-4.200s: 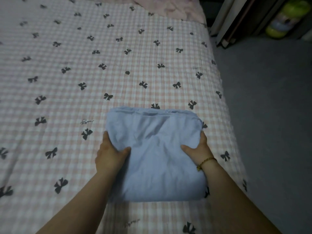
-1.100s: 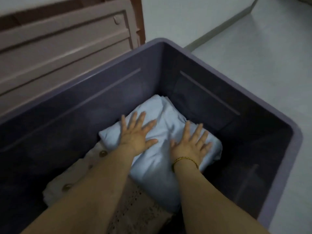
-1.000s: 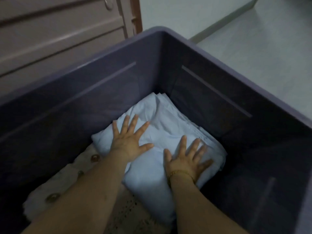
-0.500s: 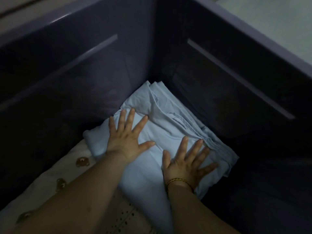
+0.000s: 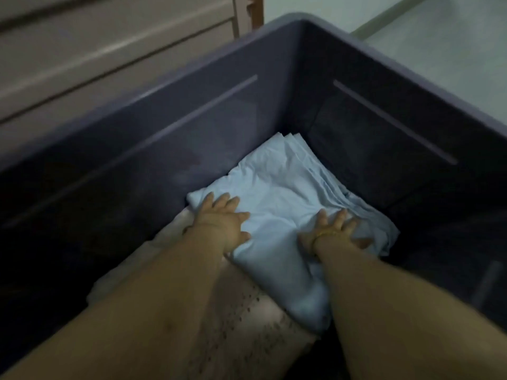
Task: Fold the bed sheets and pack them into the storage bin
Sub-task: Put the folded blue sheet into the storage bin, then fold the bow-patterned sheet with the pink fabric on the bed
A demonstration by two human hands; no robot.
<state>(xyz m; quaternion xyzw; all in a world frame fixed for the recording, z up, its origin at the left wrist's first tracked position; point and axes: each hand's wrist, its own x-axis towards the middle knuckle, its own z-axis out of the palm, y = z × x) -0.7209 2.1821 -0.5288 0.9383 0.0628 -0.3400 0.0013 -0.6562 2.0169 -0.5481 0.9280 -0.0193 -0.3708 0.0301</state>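
A folded light blue bed sheet (image 5: 277,198) lies inside the deep purple storage bin (image 5: 192,127), pushed toward its far corner. It rests partly on a cream cloth with brown buttons and dotted trim (image 5: 247,322). My left hand (image 5: 222,218) lies flat on the sheet's left edge, fingers spread. My right hand (image 5: 333,231), with a gold bracelet at the wrist, presses flat on the sheet's right side near the loose layered edges. Neither hand grips the fabric.
The bin's dark walls rise high around the sheet, with bare dark floor at the right of the bin (image 5: 444,242). A beige panelled piece of furniture (image 5: 96,58) stands behind the bin. Pale floor (image 5: 452,42) lies beyond the bin's right rim.
The sheet went from the bed into the bin. In the last half second the view pulled back and up, and both hands slid a little outward toward the sheet's sides, still flat on it.
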